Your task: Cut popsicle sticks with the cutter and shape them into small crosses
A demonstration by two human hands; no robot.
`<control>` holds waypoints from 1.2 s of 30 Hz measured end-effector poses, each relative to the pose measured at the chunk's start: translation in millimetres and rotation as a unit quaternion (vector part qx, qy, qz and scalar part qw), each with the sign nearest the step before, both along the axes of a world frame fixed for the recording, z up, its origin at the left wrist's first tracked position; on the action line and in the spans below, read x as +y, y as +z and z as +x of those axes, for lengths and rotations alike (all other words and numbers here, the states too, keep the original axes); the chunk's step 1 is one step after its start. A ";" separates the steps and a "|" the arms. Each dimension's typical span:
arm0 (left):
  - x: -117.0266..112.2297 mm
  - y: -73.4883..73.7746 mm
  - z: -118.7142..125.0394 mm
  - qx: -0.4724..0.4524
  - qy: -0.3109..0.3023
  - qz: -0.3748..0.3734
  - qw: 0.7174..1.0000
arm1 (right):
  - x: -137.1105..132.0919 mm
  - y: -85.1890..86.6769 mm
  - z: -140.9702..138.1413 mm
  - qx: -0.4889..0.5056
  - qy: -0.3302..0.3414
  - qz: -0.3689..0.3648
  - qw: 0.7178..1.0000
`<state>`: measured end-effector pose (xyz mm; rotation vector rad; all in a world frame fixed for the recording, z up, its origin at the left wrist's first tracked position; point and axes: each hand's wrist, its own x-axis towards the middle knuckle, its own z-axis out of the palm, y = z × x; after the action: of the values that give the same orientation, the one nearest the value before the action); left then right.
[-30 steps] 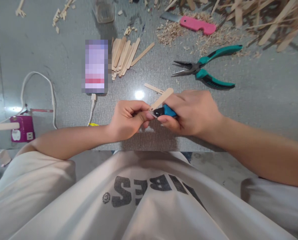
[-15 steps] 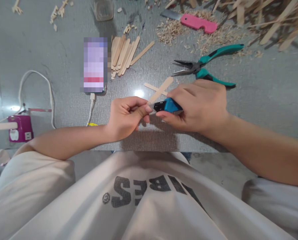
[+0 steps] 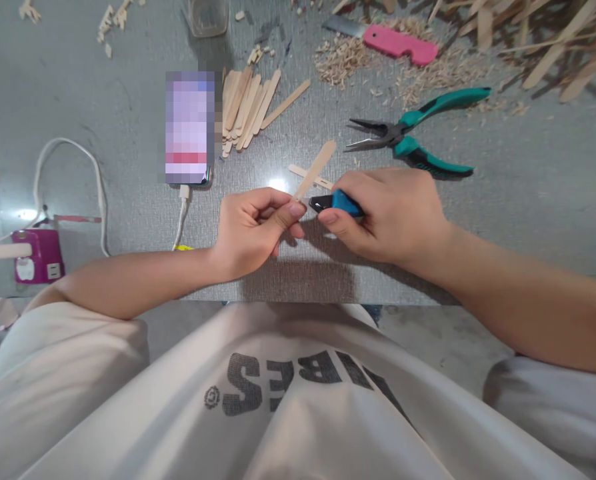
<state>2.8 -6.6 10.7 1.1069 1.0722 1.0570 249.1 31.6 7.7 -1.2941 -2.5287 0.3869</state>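
Observation:
Between thumb and fingers, my left hand (image 3: 255, 227) pinches the lower end of a popsicle stick (image 3: 319, 164), which points up and to the right. My right hand (image 3: 391, 210) is wrapped round the blue and black handle of a utility knife (image 3: 347, 203). The knife's black nose is close beside my left thumb, and its blade hardly shows. Behind the held stick, a second wooden stick (image 3: 298, 172) with a small slot lies on the table, partly covered by it.
Teal-handled needle-nose pliers (image 3: 395, 135) lie spread beyond my right hand. Farther back are a pink folding knife (image 3: 401, 45), wood shavings (image 3: 341, 63) and a stick heap (image 3: 558, 53). Left of centre are a stack of popsicle sticks (image 3: 245, 110), a phone (image 3: 188, 130) and a purple adapter (image 3: 41, 257).
The held popsicle stick has tilted more upright, its tip shifting left. My right hand with the utility knife has moved slightly, and the knife's nose is a little farther from the stick.

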 end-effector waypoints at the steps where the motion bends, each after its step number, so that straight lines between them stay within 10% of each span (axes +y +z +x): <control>1: -0.3 -0.1 -0.1 0.000 -0.001 0.002 1.000 | -0.2 0.4 -0.6 0.001 -0.004 -0.008 1.000; 36: 5.8 3.0 -1.0 -0.097 -0.051 -0.078 0.991 | 0.2 3.8 -2.8 0.005 -0.004 -0.032 0.999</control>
<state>1.7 -0.8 13.7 0.9042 0.9163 0.9614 246.3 31.8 11.5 -1.3209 -2.5222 0.4762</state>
